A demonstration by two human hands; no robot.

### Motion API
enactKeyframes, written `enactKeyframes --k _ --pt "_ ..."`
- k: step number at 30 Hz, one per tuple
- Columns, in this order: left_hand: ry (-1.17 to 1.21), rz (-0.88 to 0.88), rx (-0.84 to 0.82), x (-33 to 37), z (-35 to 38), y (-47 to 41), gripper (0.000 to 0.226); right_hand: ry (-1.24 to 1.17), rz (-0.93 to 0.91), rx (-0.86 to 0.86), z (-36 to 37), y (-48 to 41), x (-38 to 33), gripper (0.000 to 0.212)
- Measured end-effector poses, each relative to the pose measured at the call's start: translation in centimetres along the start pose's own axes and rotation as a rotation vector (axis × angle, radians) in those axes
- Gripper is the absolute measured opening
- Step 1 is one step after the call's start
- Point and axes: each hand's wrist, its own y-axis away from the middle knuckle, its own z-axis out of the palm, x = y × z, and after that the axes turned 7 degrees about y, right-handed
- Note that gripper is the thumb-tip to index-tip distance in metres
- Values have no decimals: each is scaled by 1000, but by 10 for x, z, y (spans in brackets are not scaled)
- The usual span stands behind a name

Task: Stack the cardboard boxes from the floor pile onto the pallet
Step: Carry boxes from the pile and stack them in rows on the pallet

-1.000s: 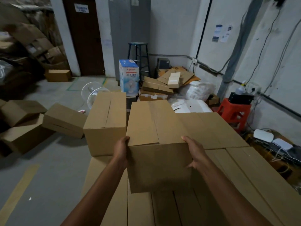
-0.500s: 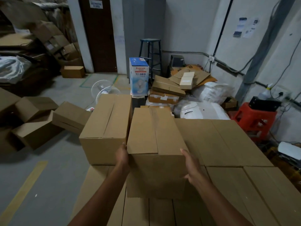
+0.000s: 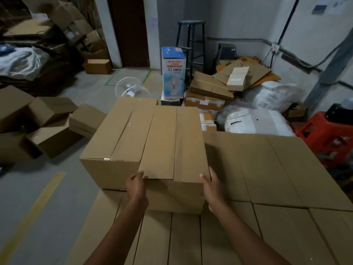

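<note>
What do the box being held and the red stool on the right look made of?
Box: brown cardboard, matte, unprinted; folded flaps meet in a seam along the top. Red stool: probably moulded plastic, slightly shiny, uniform colour with cut-out openings.

Two hands [image 3: 136, 185] [image 3: 212, 190], one held box [image 3: 172, 146], one blue stool [image 3: 191, 22]

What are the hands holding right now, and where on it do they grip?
A cardboard box, held at its near end: the left hand grips the near left corner, the right hand the near right corner.
</note>
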Motion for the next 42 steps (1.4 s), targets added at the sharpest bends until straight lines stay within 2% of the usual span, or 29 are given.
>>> enactKeyframes --k 2,6,8,10,12,14,16,18,20,25,30,42 --pt "-127 203 -40 -6 -8 10 29 92 -75 6 7 -12 3 60" --pt "-638 824 -102 -4 -23 12 31 322 -230 42 15 -31 5 52" --pt "-819 1000 -156 7 -22 -2 41 463 -268 25 18 -35 5 58" --pt "-1094 1096 -217 20 -17 -25 60 610 -239 -30 21 -34 5 81" --pt "-1432 1125 -335 31 -11 -51 90 841 -238 -59 24 -34 7 103" --pt "-1698 1091 -464 39 -8 -76 109 1065 -291 -35 27 -35 10 109" --pt "-1827 1004 -549 43 -7 -100 123 1158 -324 0 27 -40 9 104" --pt "-1861 951 -573 42 -9 -118 134 1210 -330 27 29 -46 5 97" --pt "-1831 979 -535 34 -12 -127 133 1285 -360 59 32 -52 -2 93" --pt "-1558 1071 -472 11 -15 -133 114 1304 -459 -39 40 -69 -17 96" --pt "-1416 1105 -435 7 -16 -140 97 1308 -465 -26 48 -81 -22 100" --pt "-1288 1137 -559 13 -19 -147 89 1346 -491 -57 39 -79 -17 88"
